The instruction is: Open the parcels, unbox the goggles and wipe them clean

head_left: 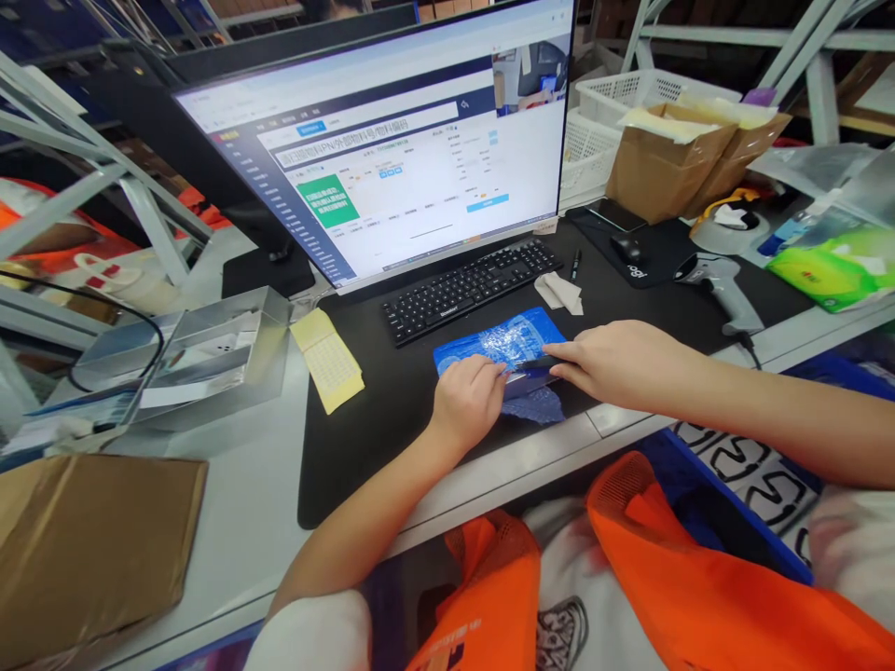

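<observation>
And here we are, both hands on the job! Blue packet (493, 340) lies on the black mat (370, 447), nr the desk's (507, 466) front edge, approx. midway between the mat's front corners. Long axis runs L–R, roughly parallel w/ that edge and the keyboard (475, 289) behind. Most of the blue's just beyond the fingers, away from the body. L hand (467, 403) curled, pinching the near side, left of ctr; R hand (612, 362) comes in at the right end, thumb + index closed on a dark strip (532, 363). Tool or part of pkt? Can't tell. Neither hand's nearer, both right at it!
</observation>
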The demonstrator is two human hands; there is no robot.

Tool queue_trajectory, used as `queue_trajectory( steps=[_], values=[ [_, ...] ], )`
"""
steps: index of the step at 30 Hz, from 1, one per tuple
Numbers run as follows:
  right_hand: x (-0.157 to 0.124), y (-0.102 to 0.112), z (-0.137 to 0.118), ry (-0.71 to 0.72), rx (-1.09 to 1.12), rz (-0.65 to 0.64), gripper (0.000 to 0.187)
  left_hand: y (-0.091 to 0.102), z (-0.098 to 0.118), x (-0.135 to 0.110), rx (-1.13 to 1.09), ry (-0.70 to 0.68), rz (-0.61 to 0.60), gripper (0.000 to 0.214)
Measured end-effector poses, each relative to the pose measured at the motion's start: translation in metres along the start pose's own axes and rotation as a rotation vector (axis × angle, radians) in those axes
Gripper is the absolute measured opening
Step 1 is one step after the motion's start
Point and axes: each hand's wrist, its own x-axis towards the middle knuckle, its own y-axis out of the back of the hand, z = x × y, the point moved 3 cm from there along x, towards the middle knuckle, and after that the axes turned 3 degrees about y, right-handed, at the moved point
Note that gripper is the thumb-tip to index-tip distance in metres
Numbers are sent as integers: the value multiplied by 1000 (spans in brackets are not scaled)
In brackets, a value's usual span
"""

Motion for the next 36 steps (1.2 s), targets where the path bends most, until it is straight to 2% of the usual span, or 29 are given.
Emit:
queue_trajectory(
  steps=[5,11,15,20,24,30,36],
  values=[
    [-1,6,3,-3,-23,-31,38,0,-6,1,-119,132,-21,15],
    [1,7,1,-4,-28,-9,39,0,-7,3,-148,162,-25,18],
    [5,15,-7,-33,-28,-13,39,-1,-4,1,-117,99,-6,13],
    [9,31,-17,-49,-37,-118,39,-1,2,-1,24,-65,41,4],
    [16,40,-23,-31,-42,-156,33,0,6,-1,87,-136,65,3],
    [21,38,-21,8,-48,-149,33,2,6,0,84,-144,77,4],
    [16,29,-14,-39,-43,-127,41,1,5,-1,63,-157,78,7]
  ],
)
